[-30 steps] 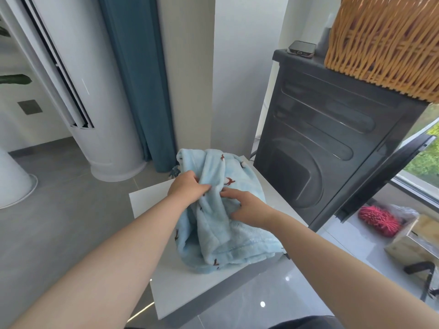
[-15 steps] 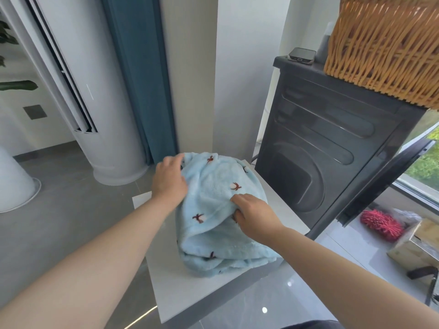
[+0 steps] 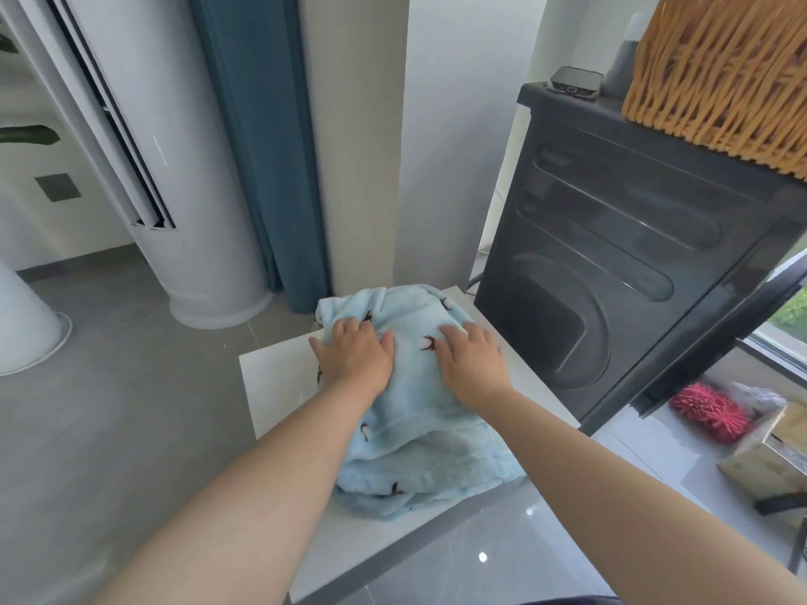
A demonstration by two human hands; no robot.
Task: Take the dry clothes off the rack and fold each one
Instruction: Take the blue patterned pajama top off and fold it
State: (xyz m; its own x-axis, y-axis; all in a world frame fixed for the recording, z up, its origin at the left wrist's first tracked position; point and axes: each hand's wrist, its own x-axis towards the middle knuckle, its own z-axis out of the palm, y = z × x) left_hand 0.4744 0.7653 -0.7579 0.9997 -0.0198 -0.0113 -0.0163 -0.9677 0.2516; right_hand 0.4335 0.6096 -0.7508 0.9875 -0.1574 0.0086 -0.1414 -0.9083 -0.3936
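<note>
A fluffy light-blue garment (image 3: pixel 419 434) with small dark-red marks lies bunched in a folded heap on a small white table (image 3: pixel 279 386). My left hand (image 3: pixel 353 355) lies flat on the garment's upper left part, fingers spread. My right hand (image 3: pixel 471 360) lies flat on its upper right part, fingers straight. Both palms press down on the cloth. No drying rack is in view.
A dark washing machine (image 3: pixel 611 277) stands right of the table, with a wicker basket (image 3: pixel 720 67) and a small device (image 3: pixel 574 78) on top. A white column (image 3: pixel 174 168) and a teal curtain (image 3: pixel 262 146) stand behind. A red brush (image 3: pixel 709 412) and a box (image 3: pixel 768 456) lie at right.
Both hands let go of the cloth they gripped and now lie flat on top of it. The upper part of the garment has been folded down and flattened.
</note>
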